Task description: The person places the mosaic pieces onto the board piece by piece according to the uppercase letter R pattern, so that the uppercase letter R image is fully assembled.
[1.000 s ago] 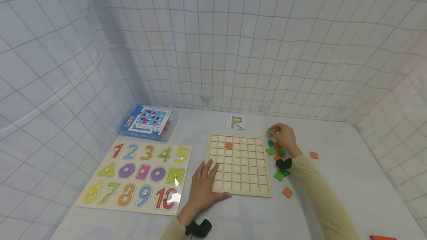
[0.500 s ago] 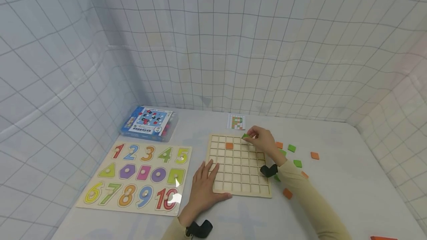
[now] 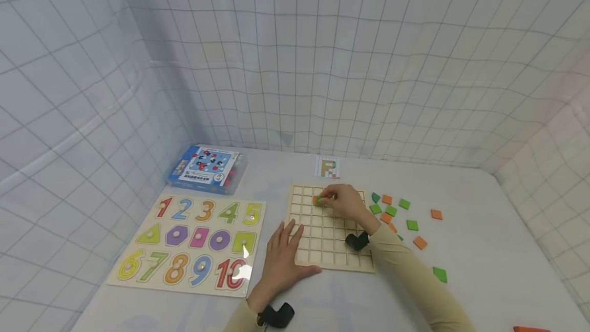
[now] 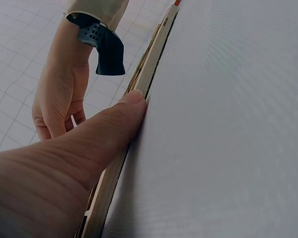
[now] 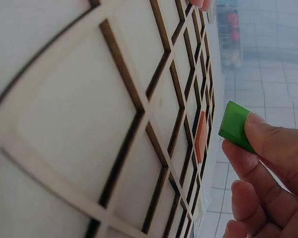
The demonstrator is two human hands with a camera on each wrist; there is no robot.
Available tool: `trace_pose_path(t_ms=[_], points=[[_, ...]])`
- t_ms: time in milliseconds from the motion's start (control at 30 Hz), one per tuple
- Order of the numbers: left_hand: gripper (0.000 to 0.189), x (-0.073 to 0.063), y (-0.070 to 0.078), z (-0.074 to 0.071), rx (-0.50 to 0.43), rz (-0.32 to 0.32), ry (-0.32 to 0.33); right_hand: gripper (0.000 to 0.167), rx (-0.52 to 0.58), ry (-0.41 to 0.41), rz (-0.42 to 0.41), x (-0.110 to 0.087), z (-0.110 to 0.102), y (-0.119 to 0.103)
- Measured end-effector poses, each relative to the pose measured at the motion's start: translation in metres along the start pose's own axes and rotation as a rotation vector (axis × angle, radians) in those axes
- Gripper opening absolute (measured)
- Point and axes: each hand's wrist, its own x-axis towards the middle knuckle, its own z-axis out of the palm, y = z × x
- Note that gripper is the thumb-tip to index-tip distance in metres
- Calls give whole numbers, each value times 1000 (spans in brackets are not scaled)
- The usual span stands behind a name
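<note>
A wooden grid board (image 3: pixel 322 246) lies flat on the table, and one orange square tile (image 5: pixel 201 138) sits in a cell near its far side. My right hand (image 3: pixel 344 203) pinches a green square tile (image 5: pixel 237 126) between thumb and index finger, held over the board close to the orange one. Spread at the board's near left corner, my left hand (image 3: pixel 282 257) rests with straight fingers on its left edge. In the left wrist view the thumb (image 4: pixel 121 116) presses against the wooden side of the board.
Several loose green and orange tiles (image 3: pixel 412 225) are scattered right of the board. A small pattern card (image 3: pixel 328 167) lies beyond it. At left are a number puzzle board (image 3: pixel 184 246) and a blue boxed set (image 3: pixel 203 168). An orange object (image 3: pixel 530 329) shows at the lower right.
My right hand has carried the green tile from the loose tiles leftward over the board, beside the orange tile. The left hand has stayed in place.
</note>
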Motion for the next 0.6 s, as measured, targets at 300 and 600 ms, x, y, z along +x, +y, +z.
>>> trace_pose_path(t_ms=[300, 600], points=[[101, 0, 0, -1, -2, 4, 1, 11, -13, -67, 22, 0, 9, -4], [102, 0, -1, 0, 9, 11, 4, 12, 1, -58, 37, -2, 10, -7]])
